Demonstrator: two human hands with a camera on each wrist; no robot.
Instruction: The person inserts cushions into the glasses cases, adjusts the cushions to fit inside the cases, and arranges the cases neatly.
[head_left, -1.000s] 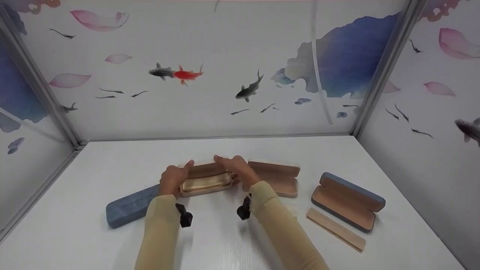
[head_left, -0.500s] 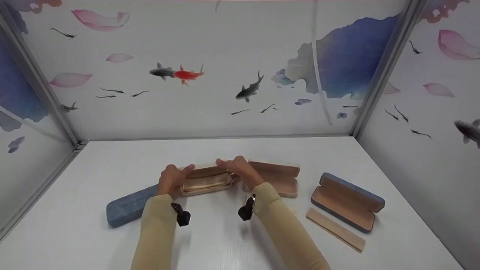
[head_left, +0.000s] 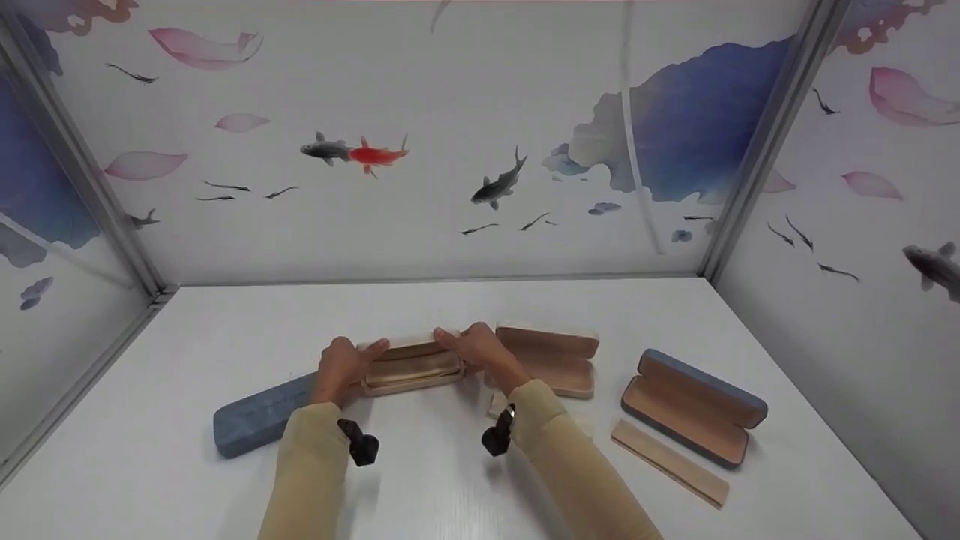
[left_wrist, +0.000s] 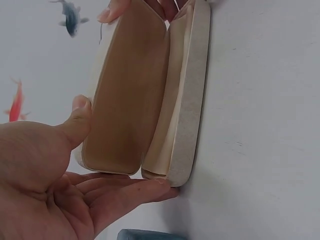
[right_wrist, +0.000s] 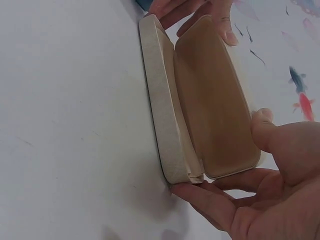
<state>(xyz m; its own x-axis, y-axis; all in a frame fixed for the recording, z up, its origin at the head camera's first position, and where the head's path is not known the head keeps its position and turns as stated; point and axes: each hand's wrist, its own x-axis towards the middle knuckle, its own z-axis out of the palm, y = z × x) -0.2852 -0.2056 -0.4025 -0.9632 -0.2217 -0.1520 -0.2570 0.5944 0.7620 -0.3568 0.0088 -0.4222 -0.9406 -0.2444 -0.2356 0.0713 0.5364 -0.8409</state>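
A cream glasses case (head_left: 413, 388) stands half open at the middle of the table, its lid tilted up at the back. Inside its base lies a folded beige cloth (head_left: 412, 366). My left hand (head_left: 343, 365) grips the left end, thumb on the lid's outer edge and fingers along the end of the base, as the left wrist view shows. At the opposite end my right hand (head_left: 481, 351) holds the case likewise, its thumb (right_wrist: 262, 125) against the lid. Brown lining (left_wrist: 127, 95) covers the lid's inside.
A closed blue glasses case (head_left: 259, 418) lies left, partly behind the left forearm. Right of the hands are an open cream case (head_left: 551, 360), an open blue case (head_left: 694, 409) and a folded tan strip (head_left: 670, 463). Printed panels (head_left: 420, 225) wall the table.
The lid of the cream case has tipped forward and down, with both thumbs coming lower along with it. The other cases have stayed in place.
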